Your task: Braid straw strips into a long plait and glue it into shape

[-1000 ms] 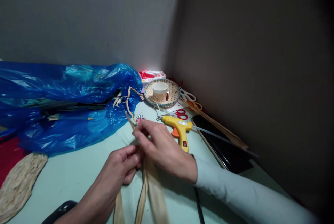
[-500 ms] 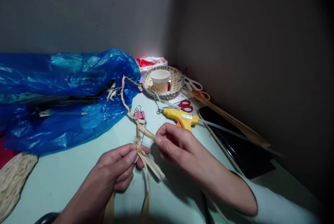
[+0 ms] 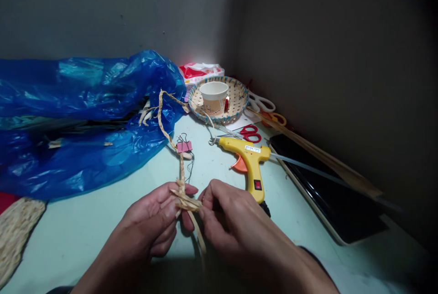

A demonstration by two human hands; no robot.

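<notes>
A tan braid of dried plant fibre (image 3: 182,166) runs from the back of the table toward me, with a pink binder clip (image 3: 185,146) on it. My left hand (image 3: 153,221) pinches the near end of this braid between thumb and fingers. Close beside it, my right hand (image 3: 232,221) is closed on a flat fibre strip (image 3: 191,203) that crosses the braid's end. One loose strand (image 3: 199,234) hangs down between the hands. The right fingertips are partly hidden behind the hand.
Blue plastic bag (image 3: 85,166) lies at left, a woven piece (image 3: 20,234) before it. Behind stand a basket (image 3: 239,97) and paper cup (image 3: 214,100). At right lie a yellow glue gun (image 3: 251,159), red-handled scissors (image 3: 251,133) and a black tablet-like slab (image 3: 328,193).
My right hand has come down and nearer the left, bringing the strip across the braid's lower end. The left hand keeps its pinch. The view has shifted slightly.
</notes>
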